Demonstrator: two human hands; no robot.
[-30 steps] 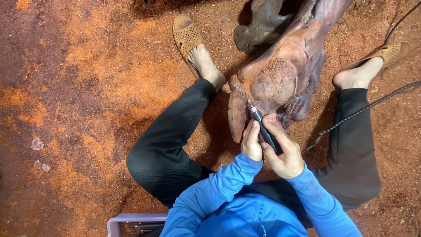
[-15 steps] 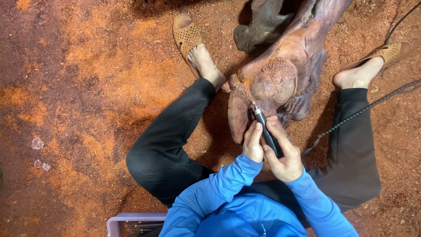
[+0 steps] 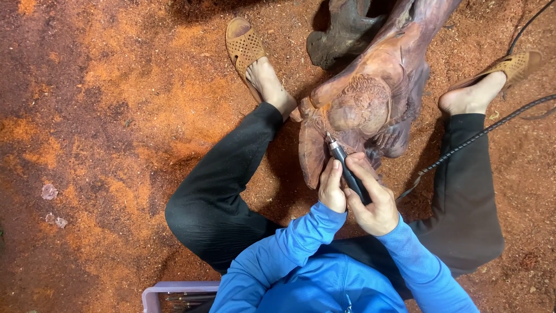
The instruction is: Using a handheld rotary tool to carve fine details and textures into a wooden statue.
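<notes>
Fingers of both hands are clenched around one slim black rotary carving handpiece. The right hand wraps the rear of its barrel, and the left hand pinches it from the side nearer the tip. The tool's long axis runs from the palms up and slightly leftward, away from the body, ending in a silvery collet that meets the reddish-brown carved wooden sculpture. That sculpture lies directly ahead of the fingertips, between the person's outstretched black-trousered legs, on a floor covered in orange-red sawdust. The bit touches the carving at its lower left part, just under the rounded, finely textured boss; the left hand sits closer to this contact point. A black braided flexible shaft cable leads from the right hand's side across the right leg toward the upper right. At the bottom edge, a pale lilac plastic tray holds several thin tools.
</notes>
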